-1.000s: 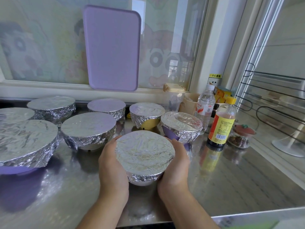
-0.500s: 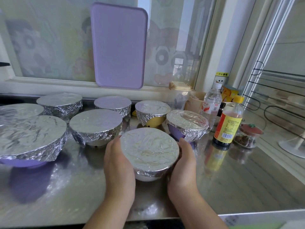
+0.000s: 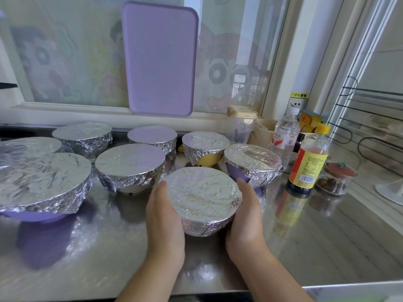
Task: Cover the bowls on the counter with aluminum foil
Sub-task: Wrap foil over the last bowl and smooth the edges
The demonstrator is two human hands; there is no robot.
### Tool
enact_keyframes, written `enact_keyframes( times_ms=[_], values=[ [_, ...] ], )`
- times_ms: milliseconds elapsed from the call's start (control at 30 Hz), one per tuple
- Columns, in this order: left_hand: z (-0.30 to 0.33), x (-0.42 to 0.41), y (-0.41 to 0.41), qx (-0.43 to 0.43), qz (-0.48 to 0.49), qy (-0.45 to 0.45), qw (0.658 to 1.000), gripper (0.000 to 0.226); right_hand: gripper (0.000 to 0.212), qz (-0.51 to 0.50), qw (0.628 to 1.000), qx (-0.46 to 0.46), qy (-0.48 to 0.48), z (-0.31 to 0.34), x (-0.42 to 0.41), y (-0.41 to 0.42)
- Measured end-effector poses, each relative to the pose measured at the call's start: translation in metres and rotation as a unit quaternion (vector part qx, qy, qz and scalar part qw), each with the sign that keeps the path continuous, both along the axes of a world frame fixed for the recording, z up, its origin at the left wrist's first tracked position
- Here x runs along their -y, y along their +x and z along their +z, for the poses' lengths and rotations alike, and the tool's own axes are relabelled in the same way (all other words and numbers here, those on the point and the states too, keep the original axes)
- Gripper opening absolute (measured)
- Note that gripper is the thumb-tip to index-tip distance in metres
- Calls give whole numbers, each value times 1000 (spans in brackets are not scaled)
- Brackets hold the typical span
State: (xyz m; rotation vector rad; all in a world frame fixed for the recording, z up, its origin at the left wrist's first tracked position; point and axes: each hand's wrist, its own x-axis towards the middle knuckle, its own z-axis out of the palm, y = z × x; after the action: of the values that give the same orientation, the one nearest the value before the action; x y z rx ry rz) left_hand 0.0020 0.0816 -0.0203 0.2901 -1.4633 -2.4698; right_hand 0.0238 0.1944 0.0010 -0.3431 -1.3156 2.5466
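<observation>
left hand (image 3: 164,216): fingers together, gently curved, cupping the left wall of the foil-covered bowl (image 3: 204,198) | right hand (image 3: 246,216): same on the right wall; fingertips hidden, probably on foil | bowl: on the steel counter (image 3: 327,247), front of seven other foil-covered bowls, just beside the purple one (image 3: 253,163)

Seven covered bowls (image 3: 130,165) stand behind the held bowl (image 3: 202,199).

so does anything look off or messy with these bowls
Nothing spilled or damaged. Only the foil on the yellow bowl and the purple bowl stops short, leaving their lower sides bare. Both tops are covered.
</observation>
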Motion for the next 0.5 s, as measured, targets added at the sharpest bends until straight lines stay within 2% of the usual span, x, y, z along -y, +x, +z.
enact_keyframes(
  times_ms=[167, 333, 500],
  values=[
    [2, 14, -3, -1, -12, -28, 1000, 37, 38, -54, 998, 20, 37, 4, -18, -13],
    [0, 0, 11, -39, -7, -48, 998, 28, 52, 11, 1000, 21, 10, 5, -11, -12],
    [7, -2, -2, -3, -11, -45, 999, 33, 21, -3, 1000, -19, -13, -1, -8, -9]
  ],
)
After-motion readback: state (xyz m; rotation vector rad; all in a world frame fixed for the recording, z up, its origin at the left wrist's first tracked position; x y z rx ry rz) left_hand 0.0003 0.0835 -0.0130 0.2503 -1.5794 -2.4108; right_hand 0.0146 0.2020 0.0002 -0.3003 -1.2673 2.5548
